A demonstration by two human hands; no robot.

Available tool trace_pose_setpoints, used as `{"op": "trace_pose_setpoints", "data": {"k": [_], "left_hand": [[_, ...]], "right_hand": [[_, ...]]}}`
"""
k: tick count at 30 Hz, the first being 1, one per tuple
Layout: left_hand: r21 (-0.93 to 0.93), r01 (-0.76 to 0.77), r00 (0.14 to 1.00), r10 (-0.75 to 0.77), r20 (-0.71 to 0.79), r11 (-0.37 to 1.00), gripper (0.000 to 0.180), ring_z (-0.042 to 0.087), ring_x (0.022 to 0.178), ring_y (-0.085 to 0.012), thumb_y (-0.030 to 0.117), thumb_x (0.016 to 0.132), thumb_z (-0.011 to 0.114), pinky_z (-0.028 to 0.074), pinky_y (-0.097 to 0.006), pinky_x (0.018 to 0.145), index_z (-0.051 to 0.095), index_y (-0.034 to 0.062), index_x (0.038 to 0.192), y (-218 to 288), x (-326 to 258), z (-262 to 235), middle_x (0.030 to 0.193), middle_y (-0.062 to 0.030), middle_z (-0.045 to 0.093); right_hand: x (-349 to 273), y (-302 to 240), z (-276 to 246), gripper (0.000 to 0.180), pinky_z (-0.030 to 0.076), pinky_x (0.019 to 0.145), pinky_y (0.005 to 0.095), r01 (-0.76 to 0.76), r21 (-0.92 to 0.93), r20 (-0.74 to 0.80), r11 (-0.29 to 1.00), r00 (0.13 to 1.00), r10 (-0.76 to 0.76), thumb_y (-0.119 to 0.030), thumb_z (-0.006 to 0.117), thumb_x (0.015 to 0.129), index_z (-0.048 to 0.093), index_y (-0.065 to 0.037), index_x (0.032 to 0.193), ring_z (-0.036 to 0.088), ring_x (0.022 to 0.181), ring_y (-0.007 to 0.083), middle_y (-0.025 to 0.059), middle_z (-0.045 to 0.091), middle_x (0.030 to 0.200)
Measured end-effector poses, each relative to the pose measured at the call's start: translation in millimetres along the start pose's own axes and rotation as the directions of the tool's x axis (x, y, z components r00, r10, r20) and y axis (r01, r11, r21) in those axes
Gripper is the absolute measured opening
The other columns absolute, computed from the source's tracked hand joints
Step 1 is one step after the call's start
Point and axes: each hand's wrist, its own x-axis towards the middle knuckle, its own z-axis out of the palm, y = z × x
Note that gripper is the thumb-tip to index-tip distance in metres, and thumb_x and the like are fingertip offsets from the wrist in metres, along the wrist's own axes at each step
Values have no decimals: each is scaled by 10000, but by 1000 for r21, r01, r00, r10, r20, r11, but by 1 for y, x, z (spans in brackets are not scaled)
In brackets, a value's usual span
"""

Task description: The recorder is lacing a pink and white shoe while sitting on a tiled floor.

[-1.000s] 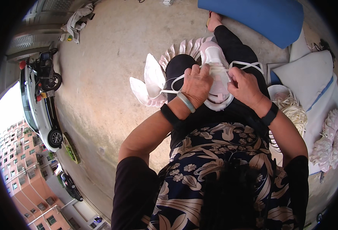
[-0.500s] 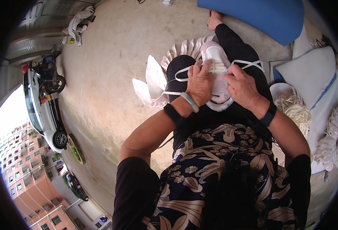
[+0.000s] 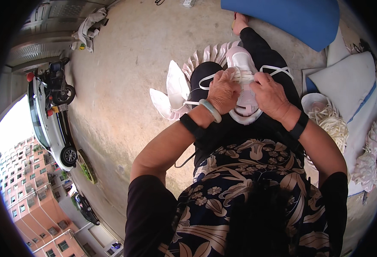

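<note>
Black-clad legs (image 3: 282,88) hold the shoe (image 3: 239,56) between the thighs, toe pointing away from the body. Versus a second ago, both hands sit slightly nearer the toe, so they now meet at the lace rows. Left hand (image 3: 223,91): back up, wrist bent inward, fingers curled at the left edge. Right hand (image 3: 271,95): opposite edge, thumb and index bunched nearly closed. Tips partly hidden; can't tell if either pinches the lace (image 3: 278,69), which loops out both sides.

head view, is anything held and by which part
Left hand and right hand hold the pale pink and white shoe at opposite edges of its lacing; exact fingertip grips are hidden.
</note>
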Motion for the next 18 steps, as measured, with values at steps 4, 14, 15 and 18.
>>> {"op": "trace_pose_setpoints", "data": {"k": [4,14,15,18], "left_hand": [[-172,-1,1000,-1,-16,985,175,417,1108,-371,37,624,692,377,-387,922,657,117,775,-3,-1,1,1245,-171,428],[364,42,998,-57,30,930,159,386,1147,-351,104,662,582,378,-478,887,658,82,800,20,13,9,1223,-169,431],[395,41,998,-60,34,918,172,372,1157,-353,105,655,584,378,-490,883,658,70,806,21,13,10,1221,-178,425],[366,14,998,-35,52,931,173,372,1151,-366,99,650,582,380,-491,883,654,54,801,21,13,9,1213,-203,421]], "right_hand": [[-2,3,0,136,479,629,343,-5,26,-30,1000,1000,6,-7,530,675,550,-29,808,523,816,257,87,458,872],[-1,5,4,199,473,668,347,-61,59,-23,996,998,62,15,525,654,551,-22,848,527,829,257,91,460,881],[-1,4,3,204,470,679,347,-66,70,-17,995,998,68,17,528,648,548,-19,848,526,832,259,93,459,882],[-2,6,3,207,466,688,350,-84,68,-5,994,996,85,17,533,644,542,-15,848,524,838,263,95,458,886]]}}
